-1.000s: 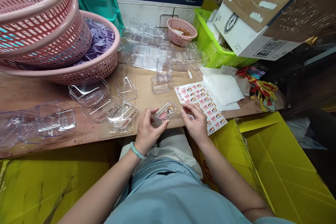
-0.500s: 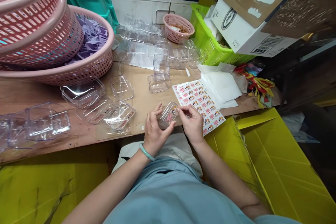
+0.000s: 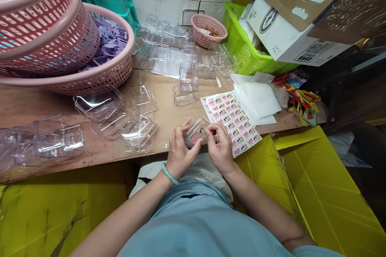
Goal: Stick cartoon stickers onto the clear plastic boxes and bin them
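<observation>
A clear plastic lid or box (image 3: 195,130) with a pink-and-cat sticker on it is held over the table's front edge. My left hand (image 3: 182,148), with a green bangle at the wrist, grips its left and lower edges between thumb and fingers. At its right side my right hand (image 3: 219,144) is closed, thumb and fingertips pinched at the sticker's cat end; whether they hold the sticker or the plastic is hidden. Beside the right hand lie sheets of cat stickers (image 3: 238,122), partly hanging over the edge.
Clear plastic pieces (image 3: 140,132) lie to the left and further back. Pink baskets (image 3: 105,74) with purple parts stand at the left, a small pink basket (image 3: 208,40) at the back. White papers (image 3: 259,100), a green crate (image 3: 247,58) and cartons are on the right.
The view has shifted slightly. The right hand's fingers have curled a little more at the plastic piece's right side; the left hand keeps its hold.
</observation>
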Motion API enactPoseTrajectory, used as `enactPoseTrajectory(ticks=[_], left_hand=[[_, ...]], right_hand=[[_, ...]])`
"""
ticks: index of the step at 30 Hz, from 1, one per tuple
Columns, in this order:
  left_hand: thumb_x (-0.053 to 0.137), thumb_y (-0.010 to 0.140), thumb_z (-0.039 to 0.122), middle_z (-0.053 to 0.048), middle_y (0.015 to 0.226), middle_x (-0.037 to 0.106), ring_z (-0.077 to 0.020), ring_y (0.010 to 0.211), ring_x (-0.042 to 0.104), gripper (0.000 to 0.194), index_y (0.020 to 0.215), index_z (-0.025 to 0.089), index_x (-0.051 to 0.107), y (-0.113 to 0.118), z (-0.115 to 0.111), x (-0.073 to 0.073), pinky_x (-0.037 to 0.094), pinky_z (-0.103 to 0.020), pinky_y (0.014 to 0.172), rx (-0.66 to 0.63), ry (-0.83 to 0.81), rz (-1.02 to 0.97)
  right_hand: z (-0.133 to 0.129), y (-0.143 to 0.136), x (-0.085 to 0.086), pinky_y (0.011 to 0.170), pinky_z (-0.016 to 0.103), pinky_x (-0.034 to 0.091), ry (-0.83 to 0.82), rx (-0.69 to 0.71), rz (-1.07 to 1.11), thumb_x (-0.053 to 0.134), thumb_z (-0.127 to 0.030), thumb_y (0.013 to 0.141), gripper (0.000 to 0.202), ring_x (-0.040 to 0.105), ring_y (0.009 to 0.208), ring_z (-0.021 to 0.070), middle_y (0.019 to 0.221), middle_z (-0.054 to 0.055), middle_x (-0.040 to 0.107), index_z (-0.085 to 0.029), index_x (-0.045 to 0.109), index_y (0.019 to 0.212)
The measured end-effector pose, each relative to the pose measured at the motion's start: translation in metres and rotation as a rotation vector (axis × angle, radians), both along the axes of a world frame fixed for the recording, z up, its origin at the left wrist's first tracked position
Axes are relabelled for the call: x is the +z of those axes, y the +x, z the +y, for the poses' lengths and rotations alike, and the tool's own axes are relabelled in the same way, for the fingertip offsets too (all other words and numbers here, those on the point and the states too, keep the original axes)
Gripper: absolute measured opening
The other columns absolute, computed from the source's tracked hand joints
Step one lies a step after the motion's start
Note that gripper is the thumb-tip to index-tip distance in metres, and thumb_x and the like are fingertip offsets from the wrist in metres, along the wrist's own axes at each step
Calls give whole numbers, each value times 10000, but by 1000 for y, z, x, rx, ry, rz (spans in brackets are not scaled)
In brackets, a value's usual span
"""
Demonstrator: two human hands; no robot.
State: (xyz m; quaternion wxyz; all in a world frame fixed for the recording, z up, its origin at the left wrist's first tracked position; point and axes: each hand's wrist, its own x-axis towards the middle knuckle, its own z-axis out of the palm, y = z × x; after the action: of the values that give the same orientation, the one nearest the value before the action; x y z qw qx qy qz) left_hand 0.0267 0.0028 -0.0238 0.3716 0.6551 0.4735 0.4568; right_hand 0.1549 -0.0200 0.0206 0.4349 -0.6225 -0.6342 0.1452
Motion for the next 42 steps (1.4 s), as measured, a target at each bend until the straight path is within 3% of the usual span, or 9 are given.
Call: enactPoseTrajectory(ticks=[4, 10, 18, 24, 31, 36, 38, 40, 42], left_hand=[[662, 780, 249, -144, 1264, 585, -258, 1218, 560, 408, 1111, 207, 426, 4, 11, 3, 444, -469, 1028, 1, -41, -1], [674, 774, 241, -162, 1317, 541, -258, 1258, 521, 432, 1115, 207, 412, 11, 7, 3, 445, -465, 1029, -3, 22, -1], [708, 759, 283, -186, 1322, 542, -265, 1251, 540, 458, 1091, 205, 403, 10, 8, 3, 467, -455, 1009, 19, 16, -14], [682, 786, 282, -191, 1319, 542, -259, 1256, 536, 439, 1112, 205, 398, 10, 8, -2, 467, -453, 1011, 11, 62, 19], [663, 784, 268, -164, 1322, 551, -250, 1244, 547, 421, 1114, 210, 409, 7, 13, 0, 460, -446, 1026, -26, -18, -5], [697, 758, 302, -160, 1309, 562, -251, 1250, 544, 440, 1080, 212, 411, 6, 16, 3, 460, -434, 1027, -40, -77, -56], [713, 748, 321, -163, 1307, 564, -257, 1250, 544, 455, 1072, 214, 412, 5, 17, 3, 462, -440, 1024, -42, -91, -75], [726, 739, 342, -165, 1312, 563, -267, 1243, 550, 467, 1064, 217, 414, 3, 18, 2, 466, -453, 1014, -46, -111, -76], [746, 721, 372, -167, 1323, 557, -276, 1238, 554, 501, 1064, 218, 416, 1, 19, 0, 471, -462, 1004, -58, -116, -68]], right_hand=[[1, -6, 0, 797, 343, 478, 56, 99, -46, 457, -196, 937, 95, 559, 858, 190, 863, 53, 583, -221, 538, 894], [17, 17, -5, 785, 338, 497, 88, -169, -5, 624, -283, 868, 182, 570, 851, 180, 947, 65, 590, -190, 596, 1022], [16, 14, -10, 744, 319, 507, 36, -137, 33, 598, -263, 879, 100, 600, 812, 173, 877, 48, 633, -207, 669, 920], [21, 12, -7, 739, 320, 475, 16, -106, -8, 512, -212, 911, 115, 560, 785, 172, 816, 32, 593, -208, 578, 817], [-2, -3, -2, 778, 355, 475, 108, 11, -74, 480, -168, 924, 102, 547, 835, 190, 840, 52, 580, -221, 545, 866], [0, 5, -9, 841, 344, 486, 120, -107, 124, 539, -227, 905, 68, 571, 922, 181, 948, 55, 578, -224, 587, 954], [8, 11, -13, 850, 333, 496, 44, -146, 292, 558, -297, 896, 235, 585, 939, 170, 1018, 60, 575, -230, 546, 1121], [17, 16, -14, 843, 319, 503, -61, -111, 418, 570, -363, 886, 349, 597, 924, 161, 1036, 63, 588, -222, 508, 1199], [23, 20, -13, 836, 314, 502, -138, -68, 447, 572, -408, 881, 303, 596, 914, 163, 1016, 62, 597, -204, 571, 1105]])
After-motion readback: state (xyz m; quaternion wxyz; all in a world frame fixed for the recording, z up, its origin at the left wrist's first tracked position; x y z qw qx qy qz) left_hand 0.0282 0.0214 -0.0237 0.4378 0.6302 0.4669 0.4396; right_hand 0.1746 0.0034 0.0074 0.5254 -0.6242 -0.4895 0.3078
